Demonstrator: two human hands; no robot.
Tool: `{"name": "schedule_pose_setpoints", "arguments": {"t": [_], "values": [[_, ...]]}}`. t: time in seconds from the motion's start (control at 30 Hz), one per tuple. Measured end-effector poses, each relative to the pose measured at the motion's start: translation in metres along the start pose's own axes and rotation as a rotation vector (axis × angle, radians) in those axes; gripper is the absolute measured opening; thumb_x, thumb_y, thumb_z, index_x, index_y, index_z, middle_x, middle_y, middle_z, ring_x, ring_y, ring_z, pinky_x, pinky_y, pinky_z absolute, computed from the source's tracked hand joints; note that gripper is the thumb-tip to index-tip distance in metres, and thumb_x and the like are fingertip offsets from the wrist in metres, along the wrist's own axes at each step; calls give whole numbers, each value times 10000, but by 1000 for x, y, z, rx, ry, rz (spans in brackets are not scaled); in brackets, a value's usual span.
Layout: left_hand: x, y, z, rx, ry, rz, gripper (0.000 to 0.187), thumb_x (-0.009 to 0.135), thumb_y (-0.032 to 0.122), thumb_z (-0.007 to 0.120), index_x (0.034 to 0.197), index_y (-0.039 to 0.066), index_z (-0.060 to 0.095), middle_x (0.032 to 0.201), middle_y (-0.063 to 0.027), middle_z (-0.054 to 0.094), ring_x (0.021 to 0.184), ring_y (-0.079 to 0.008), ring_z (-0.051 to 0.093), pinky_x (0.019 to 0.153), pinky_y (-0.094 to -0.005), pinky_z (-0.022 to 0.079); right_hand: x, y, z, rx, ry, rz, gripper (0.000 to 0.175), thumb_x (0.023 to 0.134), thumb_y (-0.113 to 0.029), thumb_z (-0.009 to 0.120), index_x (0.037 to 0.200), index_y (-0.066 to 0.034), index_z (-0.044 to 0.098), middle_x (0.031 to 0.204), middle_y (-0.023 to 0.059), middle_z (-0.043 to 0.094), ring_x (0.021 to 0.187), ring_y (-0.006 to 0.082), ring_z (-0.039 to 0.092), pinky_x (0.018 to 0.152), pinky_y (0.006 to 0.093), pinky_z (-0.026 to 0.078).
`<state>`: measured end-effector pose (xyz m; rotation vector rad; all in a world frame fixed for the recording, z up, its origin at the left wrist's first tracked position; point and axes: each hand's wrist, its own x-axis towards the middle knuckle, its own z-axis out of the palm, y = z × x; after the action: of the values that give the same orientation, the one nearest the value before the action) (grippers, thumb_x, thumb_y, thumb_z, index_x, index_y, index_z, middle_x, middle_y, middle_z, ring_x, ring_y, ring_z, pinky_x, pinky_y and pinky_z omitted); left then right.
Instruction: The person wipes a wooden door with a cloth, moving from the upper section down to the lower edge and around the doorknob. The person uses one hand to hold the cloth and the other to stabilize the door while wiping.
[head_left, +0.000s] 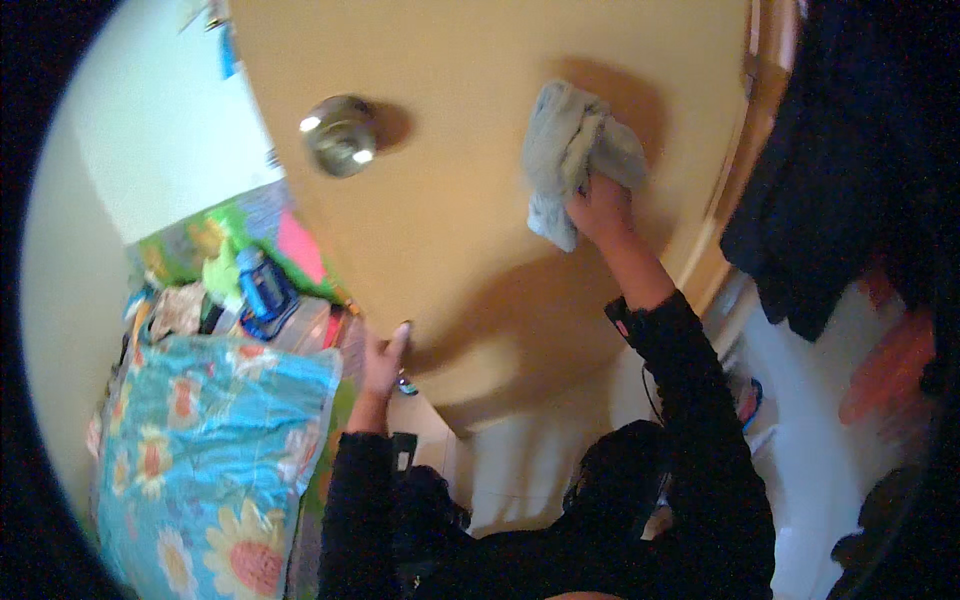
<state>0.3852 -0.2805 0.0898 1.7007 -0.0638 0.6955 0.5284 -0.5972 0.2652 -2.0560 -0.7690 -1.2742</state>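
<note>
A wooden door (450, 225) with a round metal doorknob (341, 136) fills the middle of the head view. My right hand (604, 208) grips a light grey-blue cloth (562, 142), bunched up, against or just over the door's surface, to the right of the knob. Below the knob, my left hand (384, 364) is at the door's free edge with its thumb raised; its other fingers are partly hidden or blurred, so whether they grip the edge cannot be told.
On the left, a blue flowered cloth (217, 420) lies beside a blue bottle (262, 285) and mixed items. The door frame (731, 187) runs down the right, with dark hanging clothes (832, 150) beyond it. Pale floor (510, 465) shows below the door.
</note>
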Motion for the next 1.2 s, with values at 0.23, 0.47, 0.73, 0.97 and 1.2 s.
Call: {"name": "schedule_pose_setpoints", "arguments": {"t": [0.23, 0.47, 0.73, 0.97, 1.2], "values": [[4, -20, -14, 133, 68, -330, 409, 828, 394, 573, 779, -11, 600, 715, -57, 584, 654, -129, 521, 604, -272, 417, -13, 140, -27, 236, 172, 334, 499, 751, -312, 598, 1147, -25, 500, 1083, 197, 565, 1010, 343, 537, 853, 400, 429], [5, -42, -34, 9, -16, -323, 369, 856, 270, 565, 1076, -21, 509, 1025, -79, 554, 917, -160, 524, 804, -303, 423, -28, 254, -60, 147, 95, 805, 542, 777, -376, 538, 1118, 45, 507, 1130, 226, 532, 1029, 318, 526, 824, 375, 434], [6, -16, -19, 123, 53, -342, 353, 856, 366, 543, 777, 23, 572, 749, -32, 564, 694, -123, 509, 647, -285, 421, -107, 287, -27, 984, 441, 1202, 577, 842, -369, 476, 1326, -142, 261, 1244, 63, 422, 1085, 242, 462, 865, 419, 414], [10, -15, -11, 191, 84, -309, 413, 849, 381, 558, 787, -25, 600, 802, -48, 589, 745, -120, 506, 679, -270, 418, -115, 229, 7, 551, 341, 1087, 435, 837, -330, 495, 1144, -26, 450, 1119, 106, 498, 990, 265, 483, 843, 391, 389], [14, -8, -9, 72, -63, -206, 366, 848, 338, 570, 906, -23, 586, 845, -36, 585, 736, -118, 517, 657, -261, 424, -112, 85, 59, 131, 225, 653, 454, 732, -327, 583, 1033, 12, 547, 1139, 234, 510, 1043, 397, 463, 934, 469, 327]]}}
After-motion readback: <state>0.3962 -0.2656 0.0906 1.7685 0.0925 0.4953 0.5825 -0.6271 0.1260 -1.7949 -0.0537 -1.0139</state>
